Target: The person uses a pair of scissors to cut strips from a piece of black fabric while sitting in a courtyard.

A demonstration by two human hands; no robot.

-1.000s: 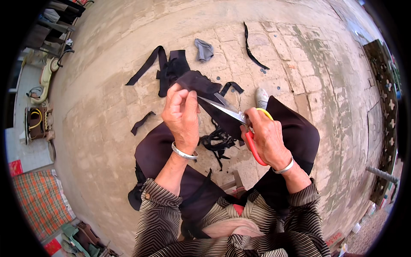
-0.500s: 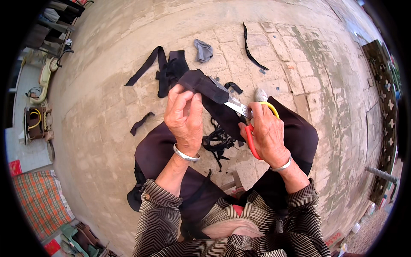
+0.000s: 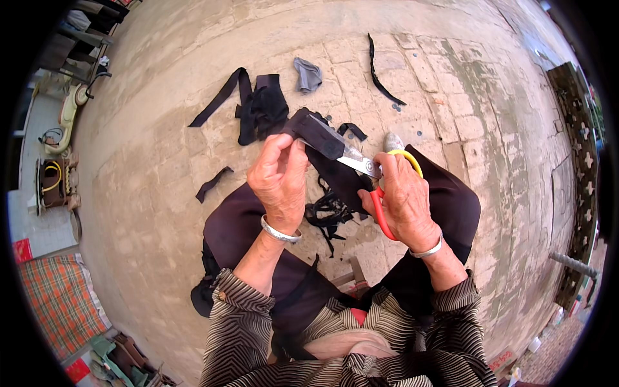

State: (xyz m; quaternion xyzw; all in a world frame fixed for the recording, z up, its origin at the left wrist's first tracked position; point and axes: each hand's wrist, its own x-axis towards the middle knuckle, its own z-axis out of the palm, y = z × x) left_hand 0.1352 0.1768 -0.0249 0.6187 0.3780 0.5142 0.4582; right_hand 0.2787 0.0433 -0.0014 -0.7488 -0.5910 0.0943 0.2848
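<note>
My left hand (image 3: 280, 177) pinches the near edge of a dark piece of cloth (image 3: 322, 138) between thumb and fingers. The cloth is folded over and hangs down between my knees. Closed round the red and yellow handles of a pair of scissors (image 3: 358, 163), my right hand (image 3: 403, 197) sits to the right. The blades reach left into the cloth; one shows above the fold and the other is partly hidden by it. Below, between my legs, lies a tangle of black cloth strips (image 3: 332, 209).
Ahead lie a dark cloth piece (image 3: 267, 106), a grey scrap (image 3: 308, 75) and a thin black strip (image 3: 379, 71) on the brick ground. Another scrap (image 3: 213, 183) rests left of my knee. A brown bag (image 3: 51, 184) and a plaid cloth (image 3: 61, 306) are at the far left.
The cloth's left part has folded back toward the right, and my left fingers now pinch close to the blades. The scissors have stayed in nearly the same place.
</note>
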